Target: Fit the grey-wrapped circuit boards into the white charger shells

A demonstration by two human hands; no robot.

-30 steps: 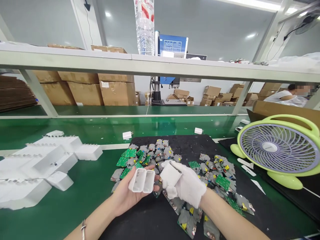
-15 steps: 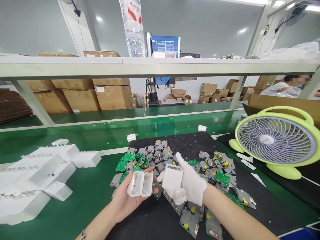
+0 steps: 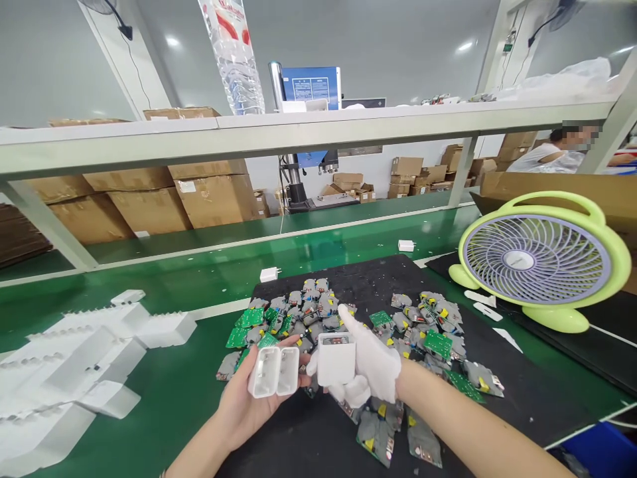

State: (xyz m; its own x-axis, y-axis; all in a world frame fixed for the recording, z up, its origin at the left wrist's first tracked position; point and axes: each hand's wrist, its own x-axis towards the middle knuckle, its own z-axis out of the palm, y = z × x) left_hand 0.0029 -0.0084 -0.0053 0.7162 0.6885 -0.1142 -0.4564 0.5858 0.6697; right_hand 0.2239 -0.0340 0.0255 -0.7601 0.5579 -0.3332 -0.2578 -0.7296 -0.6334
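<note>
Head view, clock taken from view centre. Left hand (image 3: pixel 251 411), bare, at 7 o'clock: fingers curled round two white shells (image 3: pixel 277 372), side by side, open ends toward the camera. Right hand (image 3: pixel 371 362), gloved, at 5 o'clock: fingers closed about a white case (image 3: pixel 337 364) — parts visible in its top opening, one digit extended upward. Case just beside the shells. Boards (image 3: pixel 438 344) spread over black mat (image 3: pixel 368 285), 4 to 7 o'clock. White rows (image 3: pixel 64 332) at 8 o'clock; fan (image 3: pixel 520 259) at 3.

The square white case (image 3: pixel 337 363) has turned from tilted to upright.
</note>
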